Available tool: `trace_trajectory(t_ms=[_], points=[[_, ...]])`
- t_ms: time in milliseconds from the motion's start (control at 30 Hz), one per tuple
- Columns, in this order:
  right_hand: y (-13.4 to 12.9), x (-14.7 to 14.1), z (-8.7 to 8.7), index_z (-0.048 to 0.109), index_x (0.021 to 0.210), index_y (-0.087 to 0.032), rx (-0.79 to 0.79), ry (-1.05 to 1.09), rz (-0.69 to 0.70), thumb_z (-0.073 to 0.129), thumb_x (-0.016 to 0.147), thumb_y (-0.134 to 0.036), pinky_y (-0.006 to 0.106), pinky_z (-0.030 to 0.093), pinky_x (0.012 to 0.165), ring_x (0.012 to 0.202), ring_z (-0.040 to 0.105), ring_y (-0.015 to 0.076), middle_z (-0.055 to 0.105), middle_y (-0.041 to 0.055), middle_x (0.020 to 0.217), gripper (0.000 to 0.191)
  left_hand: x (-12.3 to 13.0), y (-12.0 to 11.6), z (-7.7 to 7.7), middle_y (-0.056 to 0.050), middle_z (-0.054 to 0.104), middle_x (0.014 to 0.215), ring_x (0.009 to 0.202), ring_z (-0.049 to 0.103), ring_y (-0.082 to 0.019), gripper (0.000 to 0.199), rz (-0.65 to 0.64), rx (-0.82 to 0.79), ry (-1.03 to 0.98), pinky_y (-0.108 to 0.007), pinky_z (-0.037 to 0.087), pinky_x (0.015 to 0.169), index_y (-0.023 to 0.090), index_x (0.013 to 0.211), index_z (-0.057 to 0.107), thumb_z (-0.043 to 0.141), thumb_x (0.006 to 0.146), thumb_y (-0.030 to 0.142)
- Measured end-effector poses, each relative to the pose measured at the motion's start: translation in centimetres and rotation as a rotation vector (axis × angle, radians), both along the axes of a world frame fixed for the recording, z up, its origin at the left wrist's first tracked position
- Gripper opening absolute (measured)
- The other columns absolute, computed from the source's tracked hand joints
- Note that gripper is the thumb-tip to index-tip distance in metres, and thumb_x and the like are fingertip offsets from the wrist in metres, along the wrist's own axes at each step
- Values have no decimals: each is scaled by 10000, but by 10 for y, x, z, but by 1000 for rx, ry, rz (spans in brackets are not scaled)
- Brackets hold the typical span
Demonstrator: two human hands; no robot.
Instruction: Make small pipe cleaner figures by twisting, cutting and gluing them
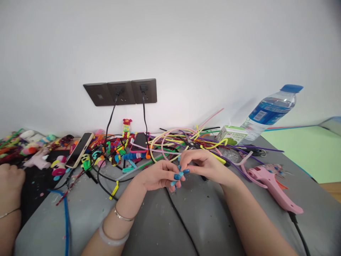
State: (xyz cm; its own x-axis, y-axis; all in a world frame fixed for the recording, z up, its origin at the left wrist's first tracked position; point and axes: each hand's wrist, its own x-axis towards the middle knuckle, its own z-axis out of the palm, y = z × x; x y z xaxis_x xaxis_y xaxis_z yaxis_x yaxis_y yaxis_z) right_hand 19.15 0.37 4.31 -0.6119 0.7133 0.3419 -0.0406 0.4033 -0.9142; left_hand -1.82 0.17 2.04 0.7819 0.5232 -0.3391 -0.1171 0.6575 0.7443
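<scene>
Both hands meet above the grey table, fingertips pinched close together. My left hand point(160, 175), with bangles on its wrist, grips a small light-blue piece point(181, 174) between thumb and fingers. From the other side, my right hand point(201, 163) pinches the same piece, fingers curled over it. The piece looks like bent pipe cleaner, but fingers and blue nails hide much of it. Just behind the hands lies a loose heap of coloured pipe cleaners point(170, 137) with dark-handled pliers point(192, 144) among them.
A pink glue gun point(277, 192) lies at right, near a tilted water bottle point(269, 112) and a small carton point(231, 135). Colourful fuzzy figures point(58, 165) and a phone point(80, 150) are at left, beside another person's hand point(10, 185). Black cables point(181, 220) cross the table.
</scene>
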Motion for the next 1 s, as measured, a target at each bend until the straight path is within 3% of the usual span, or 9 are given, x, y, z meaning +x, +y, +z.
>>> trace_trajectory(t_ms=[200,567,667,767,833,933,1000], points=[[0,1,-1,705,878,-185,1,27,6,671,894,-290,318,483,749,825,604,176,678,65,856,111,-1,1,-3,-60,706,703,482,608,-71,356,39,4,5,-164,485,462,91,772,723,896,582,337],[-1,1,1,672,841,-176,-28,-23,78,632,920,-325,292,473,705,754,591,158,664,56,808,173,2,0,-4,-65,711,769,550,651,-109,358,-31,14,-3,-199,524,493,100,803,709,887,609,342],[-1,1,2,654,841,-175,-30,-43,44,609,932,-350,286,467,693,739,582,154,639,50,800,202,2,-1,-3,-54,692,736,549,637,-104,389,-5,34,-19,-199,509,498,105,822,703,884,611,378],[1,1,-1,626,845,-178,-39,-86,-84,578,942,-373,279,463,684,744,570,156,616,47,826,224,1,1,-2,-40,675,729,555,613,-93,390,77,76,16,-213,503,537,116,862,709,881,615,365],[3,0,-4,610,851,-182,-13,-129,-206,569,940,-370,280,456,695,769,563,163,609,44,844,212,0,5,-1,-32,669,709,543,586,-84,376,203,147,95,-219,494,550,119,872,718,870,628,361],[7,-1,-9,599,854,-189,54,-210,-361,561,929,-338,279,428,674,759,539,167,599,32,815,172,-2,11,-2,-30,667,689,539,567,-84,367,418,332,225,-209,465,535,119,867,728,842,646,389],[9,-2,-11,599,857,-191,92,-237,-424,554,925,-313,277,408,651,737,526,164,601,31,808,147,-2,13,-2,-32,670,695,562,577,-98,333,492,463,280,-208,454,534,125,870,730,812,675,381]])
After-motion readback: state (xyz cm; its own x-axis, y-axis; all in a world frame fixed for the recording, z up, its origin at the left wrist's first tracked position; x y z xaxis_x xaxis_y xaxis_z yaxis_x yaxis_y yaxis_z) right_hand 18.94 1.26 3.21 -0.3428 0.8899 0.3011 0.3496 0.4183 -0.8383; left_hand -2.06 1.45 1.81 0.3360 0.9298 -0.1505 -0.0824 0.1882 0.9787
